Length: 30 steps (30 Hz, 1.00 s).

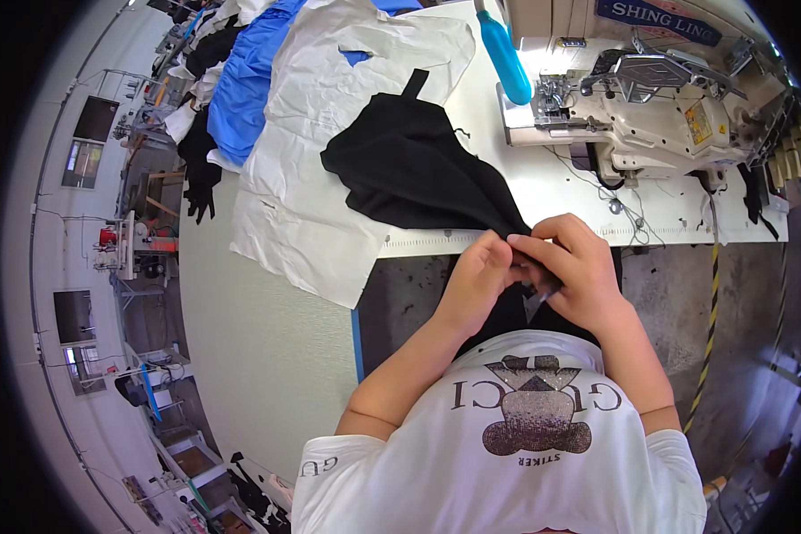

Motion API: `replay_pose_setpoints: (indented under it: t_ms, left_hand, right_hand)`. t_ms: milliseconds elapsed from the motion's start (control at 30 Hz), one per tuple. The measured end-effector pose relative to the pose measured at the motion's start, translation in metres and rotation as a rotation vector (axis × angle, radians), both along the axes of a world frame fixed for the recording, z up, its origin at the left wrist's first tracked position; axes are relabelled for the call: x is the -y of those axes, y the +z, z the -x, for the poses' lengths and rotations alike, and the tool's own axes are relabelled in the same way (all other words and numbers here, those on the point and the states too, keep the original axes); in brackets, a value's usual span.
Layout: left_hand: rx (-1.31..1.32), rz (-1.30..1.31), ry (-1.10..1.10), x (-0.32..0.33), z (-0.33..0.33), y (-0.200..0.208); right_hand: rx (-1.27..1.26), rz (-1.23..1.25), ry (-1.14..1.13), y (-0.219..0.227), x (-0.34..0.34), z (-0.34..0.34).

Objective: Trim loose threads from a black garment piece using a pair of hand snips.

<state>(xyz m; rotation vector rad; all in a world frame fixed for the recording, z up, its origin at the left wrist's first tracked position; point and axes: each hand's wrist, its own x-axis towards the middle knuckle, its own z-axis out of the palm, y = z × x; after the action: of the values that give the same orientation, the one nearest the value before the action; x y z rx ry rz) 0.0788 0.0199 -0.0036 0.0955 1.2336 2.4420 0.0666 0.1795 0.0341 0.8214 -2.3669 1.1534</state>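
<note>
A black piece of cloth (418, 160) lies spread over the table, with a narrow strip sticking up from its far end. Its near end is bunched and runs over the table's front edge into both my hands. My left hand (476, 280) is closed, thumb and fingers pinching the cloth's end. Right against it, my right hand (583, 276) is closed on the same end, its index finger and thumb meeting the left fingertips. A small dark tip shows below the right fingers; whether it is cloth or a tool I cannot tell.
A crumpled white sheet (298, 196) lies under the black cloth, with blue cloth (245, 93) heaped beyond it. At the right stands a sewing machine (641, 125), a turquoise handle (505, 62) hanging near it. Loose threads lie on the white table (552, 200). A pale green surface (258, 329) adjoins at left.
</note>
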Motion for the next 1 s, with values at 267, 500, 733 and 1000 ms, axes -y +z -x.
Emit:
replay_pose_setpoints:
  t_ms: [267,500,733,1000]
  left_hand:
    - [-0.035,-0.03,0.27,-0.006,0.003,0.024]
    - [-0.074,-0.081,0.291,-0.003,-0.001,0.027]
    - [-0.113,-0.152,0.266,-0.005,-0.004,0.032]
    - [-0.132,-0.22,0.269,-0.002,-0.005,0.022]
  right_hand:
    - [-0.135,0.149,-0.148,-0.001,-0.016,-0.01]
    - [-0.175,0.222,-0.123,-0.002,-0.017,-0.011]
    - [-0.276,0.266,-0.076,-0.003,-0.014,-0.009]
    - [-0.31,0.309,0.001,-0.001,-0.011,-0.007]
